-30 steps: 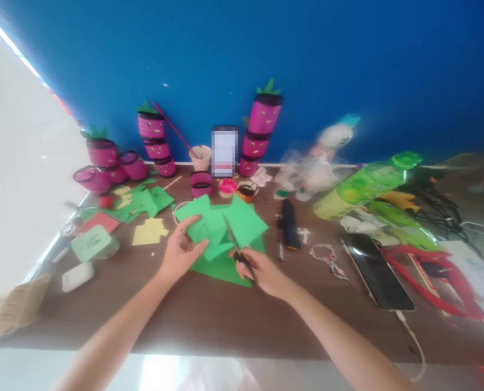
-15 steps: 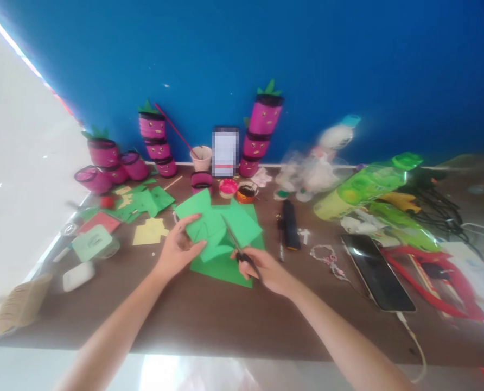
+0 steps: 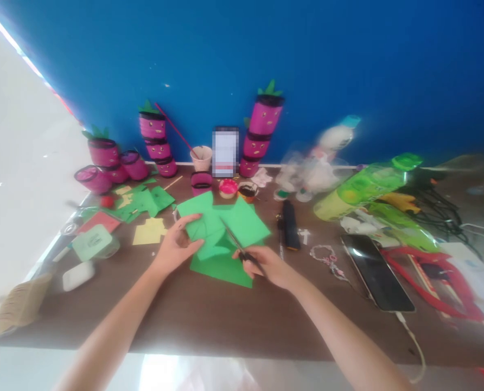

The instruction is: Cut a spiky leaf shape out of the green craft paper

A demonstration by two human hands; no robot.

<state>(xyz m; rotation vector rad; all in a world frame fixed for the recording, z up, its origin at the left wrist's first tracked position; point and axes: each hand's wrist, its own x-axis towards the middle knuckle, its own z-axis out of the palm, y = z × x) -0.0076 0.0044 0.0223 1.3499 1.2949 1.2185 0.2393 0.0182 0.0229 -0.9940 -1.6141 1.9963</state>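
My left hand (image 3: 180, 247) pinches the left edge of a green paper (image 3: 205, 217), its thumb and fingers closed on it. A curved line is drawn on that paper near my fingertips. From the right, my right hand (image 3: 266, 263) grips the dark handles of the scissors (image 3: 233, 235), whose blades point up and left into the cut between two parts of the paper. The right part of the paper spreads away from the blades. Under it, a second green sheet (image 3: 221, 271) lies on the brown table (image 3: 209, 320).
Stacked pink cups (image 3: 262, 117) with green tops stand at the back beside a phone (image 3: 224, 152). Paint pots (image 3: 228, 188) sit before them. Green scraps (image 3: 144, 201) lie left; a dark tool (image 3: 291, 225), a black phone (image 3: 378, 271) and a green bottle (image 3: 364, 187) lie right.
The scissors look more closed, and my right hand has shifted slightly right. The right part of the green paper has swung a little to the right. My left hand has hardly moved.
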